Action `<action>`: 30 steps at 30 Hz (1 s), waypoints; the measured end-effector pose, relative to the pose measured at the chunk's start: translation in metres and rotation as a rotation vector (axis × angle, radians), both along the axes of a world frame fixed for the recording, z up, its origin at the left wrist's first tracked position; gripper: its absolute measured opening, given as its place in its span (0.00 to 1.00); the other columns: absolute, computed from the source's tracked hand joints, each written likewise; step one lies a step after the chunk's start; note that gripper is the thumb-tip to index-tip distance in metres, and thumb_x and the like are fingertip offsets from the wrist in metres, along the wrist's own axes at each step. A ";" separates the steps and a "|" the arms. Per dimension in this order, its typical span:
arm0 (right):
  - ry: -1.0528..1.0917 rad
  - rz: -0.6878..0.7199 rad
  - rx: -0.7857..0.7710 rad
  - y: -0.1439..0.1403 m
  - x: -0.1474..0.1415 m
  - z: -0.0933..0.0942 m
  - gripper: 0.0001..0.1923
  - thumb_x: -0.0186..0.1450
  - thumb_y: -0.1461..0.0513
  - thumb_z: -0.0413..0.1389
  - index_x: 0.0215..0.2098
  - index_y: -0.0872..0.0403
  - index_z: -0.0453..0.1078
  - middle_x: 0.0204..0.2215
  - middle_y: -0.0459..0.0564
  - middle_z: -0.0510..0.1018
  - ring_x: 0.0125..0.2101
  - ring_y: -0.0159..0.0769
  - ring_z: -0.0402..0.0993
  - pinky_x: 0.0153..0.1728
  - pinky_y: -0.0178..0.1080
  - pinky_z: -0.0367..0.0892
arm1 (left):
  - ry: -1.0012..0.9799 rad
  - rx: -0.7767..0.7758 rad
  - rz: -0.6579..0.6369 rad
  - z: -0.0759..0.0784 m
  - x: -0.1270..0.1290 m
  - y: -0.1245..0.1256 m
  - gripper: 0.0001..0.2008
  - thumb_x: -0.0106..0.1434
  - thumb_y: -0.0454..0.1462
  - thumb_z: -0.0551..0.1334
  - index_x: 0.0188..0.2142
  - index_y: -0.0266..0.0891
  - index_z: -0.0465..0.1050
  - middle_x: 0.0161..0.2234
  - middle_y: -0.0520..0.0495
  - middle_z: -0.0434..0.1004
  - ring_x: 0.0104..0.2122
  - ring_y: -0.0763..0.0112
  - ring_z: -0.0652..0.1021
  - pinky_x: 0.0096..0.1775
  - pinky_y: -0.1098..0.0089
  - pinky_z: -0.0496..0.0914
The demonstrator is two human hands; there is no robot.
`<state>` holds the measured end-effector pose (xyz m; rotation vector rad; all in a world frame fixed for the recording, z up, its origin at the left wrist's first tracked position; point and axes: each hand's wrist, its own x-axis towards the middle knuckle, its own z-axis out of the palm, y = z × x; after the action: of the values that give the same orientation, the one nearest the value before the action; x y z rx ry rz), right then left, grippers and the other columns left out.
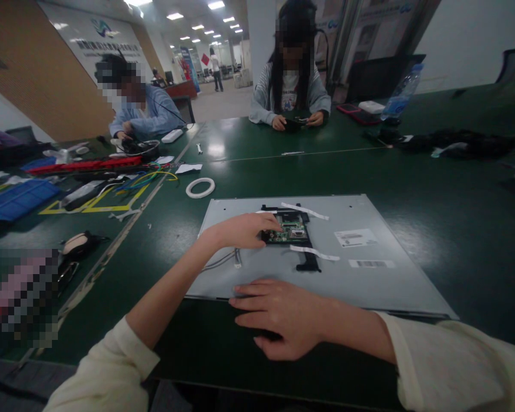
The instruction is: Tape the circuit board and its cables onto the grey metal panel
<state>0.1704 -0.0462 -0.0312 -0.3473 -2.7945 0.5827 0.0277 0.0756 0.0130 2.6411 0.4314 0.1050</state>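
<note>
A grey metal panel (257, 280), like the back of a display, lies flat on the green table. A green circuit board (289, 230) sits on it within a black plastic bracket (311, 260). My left hand (246, 230) reaches over the board's left end, fingers curled down and thumb on the near side, gripping it; the fingertips partly cover that end. My right hand (278, 317) is spread open, its fingertips at the panel's near edge. White tape strips (313, 252) cross the bracket. A grey cable with a small connector (237, 260) lies left of the board.
A white tape roll (200, 187) lies beyond the panel's far left corner. Wrenches (124, 214), coloured wires and a blue tray (21, 197) are on the left. Across the table sit two people handling parts. A water bottle (402, 94) and black cables (459, 143) are at far right.
</note>
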 end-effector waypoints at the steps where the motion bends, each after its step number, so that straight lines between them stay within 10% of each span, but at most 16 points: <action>1: -0.001 0.001 -0.004 0.000 0.000 0.000 0.21 0.63 0.58 0.45 0.50 0.59 0.66 0.55 0.54 0.64 0.58 0.39 0.53 0.57 0.42 0.48 | 0.003 0.001 0.000 0.001 0.000 0.000 0.23 0.51 0.26 0.56 0.48 0.38 0.67 0.49 0.44 0.68 0.48 0.65 0.70 0.50 0.66 0.62; 13: 0.002 0.016 0.017 0.000 0.000 0.000 0.20 0.63 0.59 0.45 0.49 0.59 0.67 0.55 0.55 0.64 0.58 0.41 0.53 0.56 0.43 0.50 | -0.191 0.124 0.438 -0.007 -0.013 0.019 0.14 0.60 0.36 0.53 0.45 0.38 0.69 0.43 0.46 0.72 0.30 0.75 0.72 0.36 0.71 0.68; 22: 0.004 0.006 0.041 0.000 -0.003 -0.003 0.19 0.63 0.60 0.45 0.48 0.60 0.67 0.54 0.55 0.66 0.57 0.40 0.56 0.55 0.43 0.53 | -0.163 0.081 0.716 -0.039 -0.021 0.042 0.12 0.58 0.35 0.54 0.40 0.37 0.72 0.40 0.46 0.75 0.39 0.69 0.74 0.43 0.68 0.68; 30: -0.006 0.003 0.040 0.001 -0.003 -0.002 0.18 0.63 0.61 0.44 0.47 0.60 0.67 0.53 0.53 0.67 0.57 0.39 0.55 0.57 0.41 0.50 | -0.237 0.045 0.660 -0.053 -0.017 0.045 0.10 0.57 0.37 0.56 0.34 0.37 0.73 0.36 0.47 0.75 0.42 0.66 0.72 0.48 0.67 0.65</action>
<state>0.1674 -0.0453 -0.0333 -0.3381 -2.8089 0.5262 0.0110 0.1206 -0.0396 2.3788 1.2017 0.6288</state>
